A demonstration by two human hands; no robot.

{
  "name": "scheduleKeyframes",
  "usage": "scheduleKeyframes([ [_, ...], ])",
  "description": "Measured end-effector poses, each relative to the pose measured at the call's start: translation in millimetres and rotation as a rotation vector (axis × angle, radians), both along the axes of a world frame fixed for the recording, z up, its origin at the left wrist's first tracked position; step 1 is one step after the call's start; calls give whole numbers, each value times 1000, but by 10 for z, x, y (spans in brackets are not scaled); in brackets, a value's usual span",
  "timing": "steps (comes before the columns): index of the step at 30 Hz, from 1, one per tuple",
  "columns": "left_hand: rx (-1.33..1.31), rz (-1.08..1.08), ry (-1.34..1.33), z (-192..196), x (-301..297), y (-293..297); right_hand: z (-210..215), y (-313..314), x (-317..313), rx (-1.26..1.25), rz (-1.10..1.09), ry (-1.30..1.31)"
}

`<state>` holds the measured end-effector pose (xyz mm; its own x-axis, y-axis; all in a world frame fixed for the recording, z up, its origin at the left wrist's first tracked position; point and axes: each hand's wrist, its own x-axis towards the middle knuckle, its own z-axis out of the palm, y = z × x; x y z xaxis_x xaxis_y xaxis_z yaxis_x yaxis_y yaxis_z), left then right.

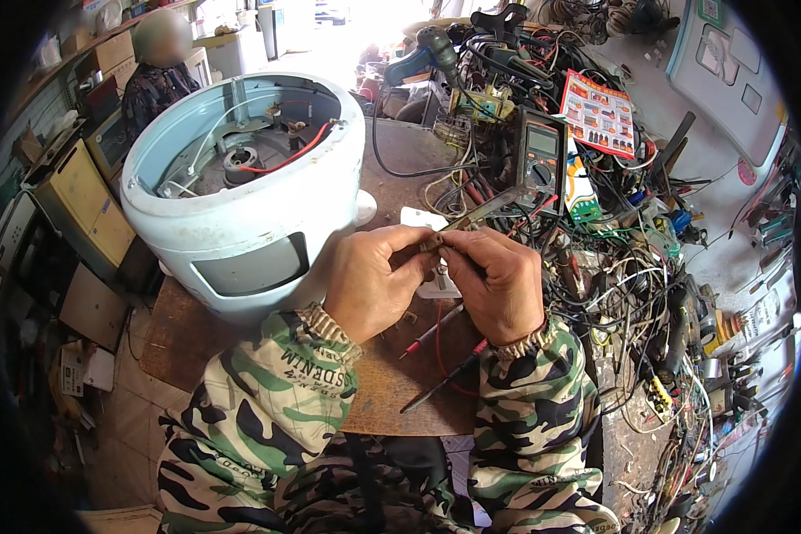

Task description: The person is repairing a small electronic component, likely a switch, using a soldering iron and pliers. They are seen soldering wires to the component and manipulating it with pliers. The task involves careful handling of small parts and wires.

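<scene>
Pinching small brown part (431,242) between fingertips of left hand (365,278) and right hand (500,278). Cannot tell full shape, being mostly finger-covered. Could drop, through a slackened pinch, onto white piece (429,291) just below the fingertips, or bounce into wire tangle (596,298) right of right hand. Could disturb test probes (445,377), bodyward of right hand, through a lowered wrist. Could jolt pale blue housing (231,214), left of left hand, through a sideways swing.

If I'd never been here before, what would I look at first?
Probably the big pale blue tub on the left of the table. Next, the messy heap of wires on the right, with a meter among them. In the middle, the left hand and right hand pinch a small brown piece.
</scene>
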<state>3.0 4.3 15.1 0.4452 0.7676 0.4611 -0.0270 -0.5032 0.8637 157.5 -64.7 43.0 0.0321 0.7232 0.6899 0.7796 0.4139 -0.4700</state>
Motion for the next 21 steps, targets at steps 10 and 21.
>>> scheduleKeyframes([
  [10, -22, -53, 1, -26, 3, 9, -32, 11, 21, 19, 9, 33],
  [21, -58, -63, -2, 9, -34, 4, -7, 17, 5, 9, 13, -1],
])
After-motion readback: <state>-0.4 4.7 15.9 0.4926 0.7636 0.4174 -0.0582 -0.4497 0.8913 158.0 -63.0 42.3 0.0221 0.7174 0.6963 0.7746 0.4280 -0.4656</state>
